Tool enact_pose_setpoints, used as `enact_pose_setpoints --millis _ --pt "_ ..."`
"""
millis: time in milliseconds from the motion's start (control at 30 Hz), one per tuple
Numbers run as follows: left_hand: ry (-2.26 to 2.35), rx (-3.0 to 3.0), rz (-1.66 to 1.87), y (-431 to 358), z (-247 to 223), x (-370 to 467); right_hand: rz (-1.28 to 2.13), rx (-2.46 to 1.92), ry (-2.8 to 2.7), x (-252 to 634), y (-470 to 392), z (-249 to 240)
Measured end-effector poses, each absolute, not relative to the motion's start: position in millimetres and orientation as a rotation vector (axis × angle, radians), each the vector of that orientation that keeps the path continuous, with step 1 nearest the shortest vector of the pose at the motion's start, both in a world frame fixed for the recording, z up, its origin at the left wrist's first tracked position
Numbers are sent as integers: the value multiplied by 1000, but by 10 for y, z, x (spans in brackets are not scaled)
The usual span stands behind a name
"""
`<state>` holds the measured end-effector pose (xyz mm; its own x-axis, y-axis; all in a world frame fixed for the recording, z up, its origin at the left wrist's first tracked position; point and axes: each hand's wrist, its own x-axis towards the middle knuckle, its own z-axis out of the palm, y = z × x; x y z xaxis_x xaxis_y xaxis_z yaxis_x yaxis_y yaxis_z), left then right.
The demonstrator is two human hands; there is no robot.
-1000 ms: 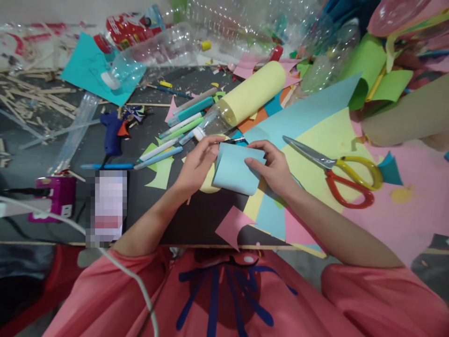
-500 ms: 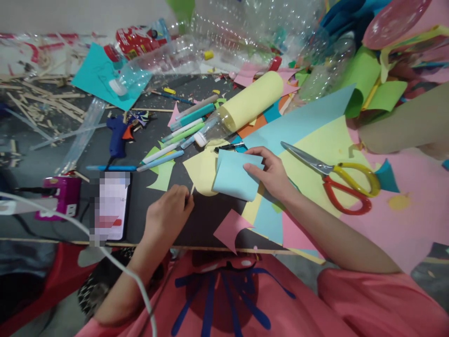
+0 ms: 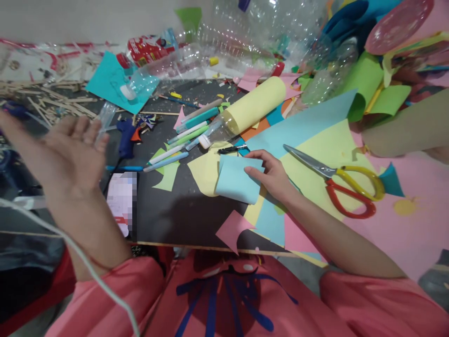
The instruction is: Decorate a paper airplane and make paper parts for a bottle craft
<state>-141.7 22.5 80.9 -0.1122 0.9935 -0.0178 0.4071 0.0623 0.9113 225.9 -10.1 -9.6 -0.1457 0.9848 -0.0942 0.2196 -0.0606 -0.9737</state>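
My left hand (image 3: 72,154) is raised at the left, palm up with its fingers spread, and holds nothing. It is above the table beside the phone (image 3: 121,201). My right hand (image 3: 270,173) grips the right edge of a folded light blue paper (image 3: 238,180), thumb on top and fingers behind. Under and beside that paper lie a pale yellow cut piece (image 3: 203,171) and a black pen-like item (image 3: 231,149). A pink scrap (image 3: 234,230) is near the table's front edge. Scissors (image 3: 336,175) with yellow and red handles rest on coloured sheets to the right.
A bottle wrapped in yellow paper (image 3: 257,105) lies behind several markers (image 3: 191,133). A blue glue gun (image 3: 126,138) is left of them. Clear plastic bottles (image 3: 242,42) line the back. Another person's arm (image 3: 407,124) reaches in at the right. A white cable (image 3: 80,262) crosses the lower left.
My left hand has lifted away from the yellow piece to the left and opened. My right hand keeps its hold on the blue paper. The view has shifted slightly.
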Motion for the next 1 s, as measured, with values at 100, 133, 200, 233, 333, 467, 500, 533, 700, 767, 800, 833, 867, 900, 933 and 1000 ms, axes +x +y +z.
enact_pose_setpoints --millis 100,133,200,233,333,467,500,533,700,767,800,833,867,900,933,1000 --pt "1556 1070 1167 122 682 -989 1276 -1356 -1458 2261 -100 -89" --pt "1545 1060 1162 77 608 -788 1271 -1359 -1461 2262 -101 -89" --pt "1475 1125 1107 -7 447 -394 1264 -1364 -1469 2264 -104 -90" --pt "1436 1203 1027 -41 371 -226 1265 -1363 -1473 2265 -106 -90" --pt "1367 1426 905 -90 213 101 1268 -1345 -1471 2263 -107 -86" --pt "1493 1658 1006 -74 148 209 1291 -1304 -1439 2255 -101 -76" --pt "1497 1657 1020 -71 135 213 1302 -1293 -1433 2253 -100 -74" --pt "1481 1627 1022 -70 116 218 1312 -1284 -1430 2251 -98 -73" --pt "1274 1351 891 -84 -34 277 1368 -1262 -1435 2249 -97 -75" --pt "1241 1300 910 -82 -77 292 1362 -1266 -1437 2248 -96 -78" --pt "1228 1282 925 -80 -87 293 1354 -1271 -1436 2247 -96 -80" --pt "1216 1262 926 -79 -90 290 1348 -1278 -1433 2245 -95 -81" --pt "1208 1239 912 -79 -85 284 1347 -1285 -1428 2241 -95 -83" --pt "1206 1217 886 -80 -75 276 1350 -1289 -1424 2237 -95 -85" --pt "1210 1202 859 -82 -60 269 1350 -1290 -1420 2232 -95 -87" --pt "1236 1200 832 -88 -27 256 1338 -1290 -1412 2222 -97 -92"
